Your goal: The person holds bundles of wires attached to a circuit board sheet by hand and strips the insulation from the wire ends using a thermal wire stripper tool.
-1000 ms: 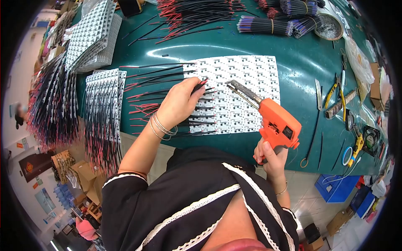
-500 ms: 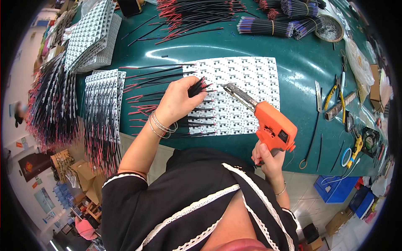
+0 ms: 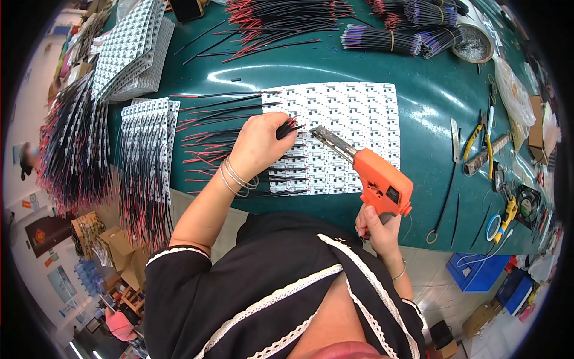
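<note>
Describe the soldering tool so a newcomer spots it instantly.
On the green table, find the central white board sheet. Slanting over its lower right is the soldering tool. Its bright orange, pistol-shaped body sets it apart from nearby black wires.

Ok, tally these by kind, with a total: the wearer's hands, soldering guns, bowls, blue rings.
Hands: 2 (left hand, right hand)
Soldering gun: 1
Bowl: 1
Blue ring: 1
Total: 5
</note>
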A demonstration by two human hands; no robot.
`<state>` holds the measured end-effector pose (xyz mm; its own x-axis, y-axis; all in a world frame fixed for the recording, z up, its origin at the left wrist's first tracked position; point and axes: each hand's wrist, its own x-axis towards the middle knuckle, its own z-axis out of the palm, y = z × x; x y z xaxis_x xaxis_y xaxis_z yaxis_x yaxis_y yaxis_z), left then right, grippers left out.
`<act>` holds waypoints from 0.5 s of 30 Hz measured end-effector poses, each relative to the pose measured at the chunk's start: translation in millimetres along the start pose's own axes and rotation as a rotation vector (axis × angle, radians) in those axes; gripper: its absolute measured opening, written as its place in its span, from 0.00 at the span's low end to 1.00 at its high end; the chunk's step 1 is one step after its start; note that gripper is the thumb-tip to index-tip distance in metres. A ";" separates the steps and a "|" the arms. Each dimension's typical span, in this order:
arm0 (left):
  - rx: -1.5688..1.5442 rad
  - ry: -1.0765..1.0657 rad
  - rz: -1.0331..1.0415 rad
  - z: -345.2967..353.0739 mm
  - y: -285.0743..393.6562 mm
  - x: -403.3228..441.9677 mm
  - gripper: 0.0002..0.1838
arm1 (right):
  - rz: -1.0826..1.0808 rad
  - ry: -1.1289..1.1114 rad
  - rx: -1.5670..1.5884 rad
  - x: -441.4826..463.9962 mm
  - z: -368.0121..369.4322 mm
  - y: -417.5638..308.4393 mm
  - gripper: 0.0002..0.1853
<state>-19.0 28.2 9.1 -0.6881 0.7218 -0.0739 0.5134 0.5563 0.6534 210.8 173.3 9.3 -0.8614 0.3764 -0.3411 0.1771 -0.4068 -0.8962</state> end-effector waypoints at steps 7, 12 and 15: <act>0.018 0.025 0.023 1.4 1.8 0.3 0.12 | 0.006 -0.018 -0.008 2.0 -1.3 3.0 0.15; 0.024 0.026 0.028 2.4 0.2 0.9 0.12 | 0.027 0.018 -0.010 4.0 4.7 -1.0 0.15; 0.038 0.026 0.034 2.4 0.0 0.9 0.12 | 0.026 -0.019 -0.028 2.8 -0.4 4.0 0.15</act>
<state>-18.4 29.8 7.2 -0.6827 0.7300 -0.0323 0.5555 0.5471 0.6261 209.3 173.1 4.7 -0.8651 0.3504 -0.3590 0.2123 -0.3927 -0.8948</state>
